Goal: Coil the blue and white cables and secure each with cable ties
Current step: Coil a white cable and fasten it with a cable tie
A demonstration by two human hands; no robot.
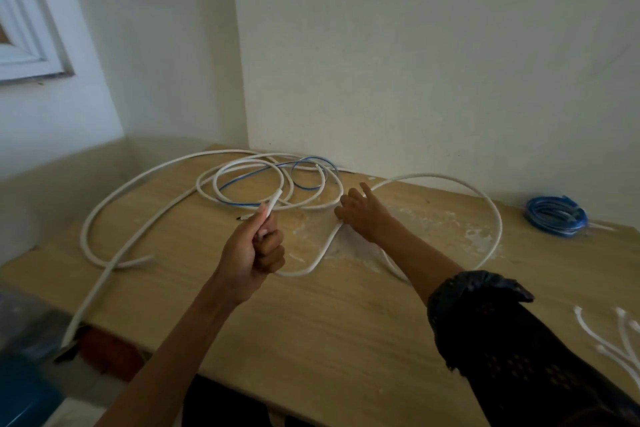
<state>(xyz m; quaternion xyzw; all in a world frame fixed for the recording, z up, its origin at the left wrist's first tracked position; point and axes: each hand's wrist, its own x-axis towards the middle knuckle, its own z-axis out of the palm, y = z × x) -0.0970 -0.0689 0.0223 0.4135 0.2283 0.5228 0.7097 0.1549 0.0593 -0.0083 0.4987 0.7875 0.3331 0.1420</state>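
The wooden bench (311,322) carried everything. Across most of it sprawled the white cable (426,176), in wide open loops that held their curve off the flat. Judging by that, it was stiff and springy rather than limp, light enough for one hand, with a smooth jacket that could slide through the fingers. It would likely fight a tight coil and spring open unless pinned at the crossing.

A thinner blue cable (249,177) lay tangled through the white cable's far loops near the wall. It looked softer and could snag while the white one was drawn in. At the bench's far right sat a finished blue coil (540,224).

The left grip (256,246) was clenched round the white cable's free end, raised above the bench with the tip poking out past the thumb. The right grip (363,215) lay further along the same cable, fingers seemingly curled over it, forefinger straight. The slack between them sagged in a low bend on the bench.

White strips, probably the cable ties (585,324), lay at the near right edge.
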